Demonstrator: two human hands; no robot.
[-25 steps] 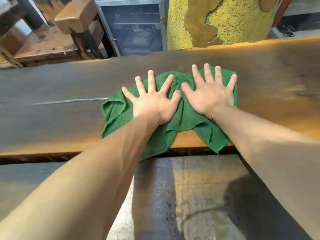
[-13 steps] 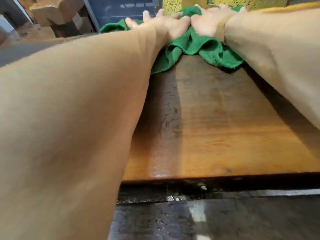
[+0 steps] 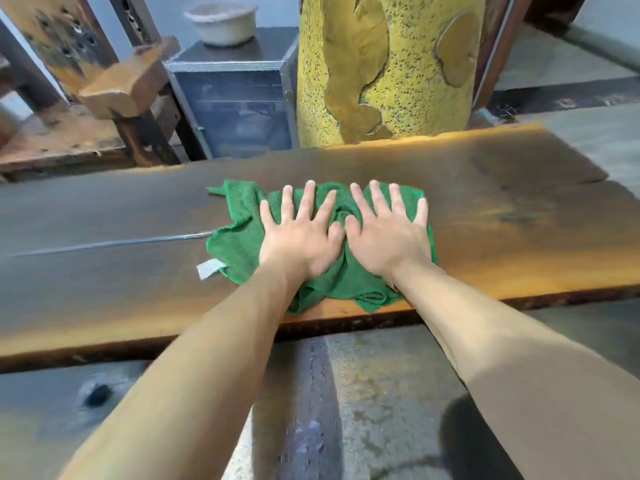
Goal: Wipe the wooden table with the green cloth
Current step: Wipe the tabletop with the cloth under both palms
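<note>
From the head view, the green cloth [image 3: 242, 233] lay bunched on the wooden bench [image 3: 502, 230], close to its near edge. The left hand [image 3: 300, 233] and right hand [image 3: 385, 230] pressed flat on it side by side, fingers straight and spread, thumbs nearly touching. A white tag [image 3: 207, 269] stuck out at the cloth's left corner.

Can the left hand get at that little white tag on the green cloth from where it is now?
Probably yes. The white tag lies bare on the wooden table just left of the left hand, which presses flat on the green cloth. Nothing lies between them; it would only need to lift off the cloth.
</note>
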